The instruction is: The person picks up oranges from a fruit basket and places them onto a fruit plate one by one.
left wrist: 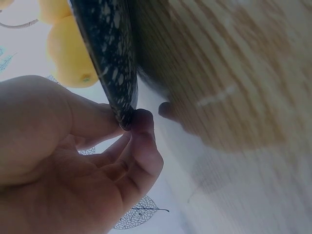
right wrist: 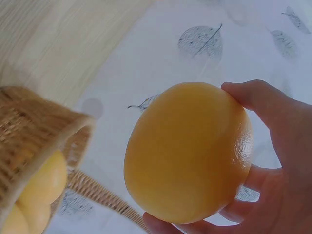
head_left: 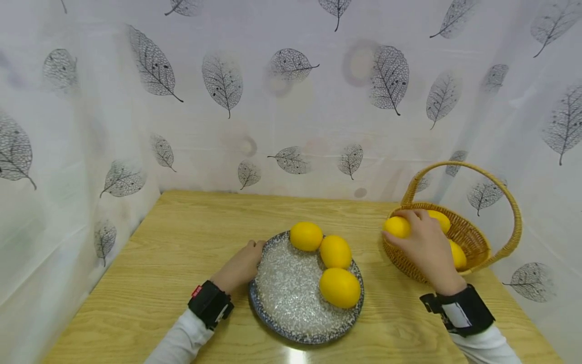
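A speckled blue-grey plate [head_left: 282, 298] lies on the wooden table with three yellow lemons [head_left: 335, 251] along its right side. My left hand [head_left: 243, 264] pinches the plate's left rim [left wrist: 114, 73] between thumb and fingers. My right hand [head_left: 420, 242] grips a lemon [head_left: 397, 227] over the left rim of a wicker basket [head_left: 468, 237]. The right wrist view shows that lemon [right wrist: 187, 153] held in my curled fingers. Two more lemons [head_left: 456, 253] lie in the basket.
The wooden table [head_left: 182, 242] is walled on three sides by a white curtain with grey leaf prints [head_left: 223, 81]. The basket's arched handle [head_left: 509, 197] rises at the right, close to the curtain. The table's left half is bare wood.
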`<state>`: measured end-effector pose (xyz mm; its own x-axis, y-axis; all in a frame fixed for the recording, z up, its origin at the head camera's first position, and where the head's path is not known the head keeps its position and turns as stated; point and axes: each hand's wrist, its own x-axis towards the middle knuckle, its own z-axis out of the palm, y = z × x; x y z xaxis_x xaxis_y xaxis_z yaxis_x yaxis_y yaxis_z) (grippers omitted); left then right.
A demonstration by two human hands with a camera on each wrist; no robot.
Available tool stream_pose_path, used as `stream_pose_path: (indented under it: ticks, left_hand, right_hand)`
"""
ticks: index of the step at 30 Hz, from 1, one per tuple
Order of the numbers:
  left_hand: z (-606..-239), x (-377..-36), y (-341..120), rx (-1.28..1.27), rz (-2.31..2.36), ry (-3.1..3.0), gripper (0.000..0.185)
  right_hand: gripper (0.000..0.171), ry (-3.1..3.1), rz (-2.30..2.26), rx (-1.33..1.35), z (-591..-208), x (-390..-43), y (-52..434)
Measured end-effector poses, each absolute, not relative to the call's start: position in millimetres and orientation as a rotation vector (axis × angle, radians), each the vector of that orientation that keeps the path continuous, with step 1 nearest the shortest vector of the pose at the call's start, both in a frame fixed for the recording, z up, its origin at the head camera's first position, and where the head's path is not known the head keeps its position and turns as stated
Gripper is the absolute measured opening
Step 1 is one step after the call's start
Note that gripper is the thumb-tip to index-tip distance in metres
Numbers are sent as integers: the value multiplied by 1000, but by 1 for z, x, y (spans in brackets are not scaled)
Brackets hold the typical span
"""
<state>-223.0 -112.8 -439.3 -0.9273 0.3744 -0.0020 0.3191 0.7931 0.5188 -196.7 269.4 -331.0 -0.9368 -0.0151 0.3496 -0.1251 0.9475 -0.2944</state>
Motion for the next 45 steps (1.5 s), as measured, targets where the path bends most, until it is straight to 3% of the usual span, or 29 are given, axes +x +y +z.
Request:
stream_pose_path:
  ticks: [12,32,45]
  left_hand:
    - [-443,-224,-114,571,774,2891,51]
    - [-442,-225,-113,572,784,2886,54]
    - [-442,-226,-117,593,774,2899,52]
  right_hand:
    - [56,-2758,442,277,-326,-199,207]
    - [57,-2790,622,437,-347,-209,115]
    - [52,-2843,493,610,-368,-209,74]
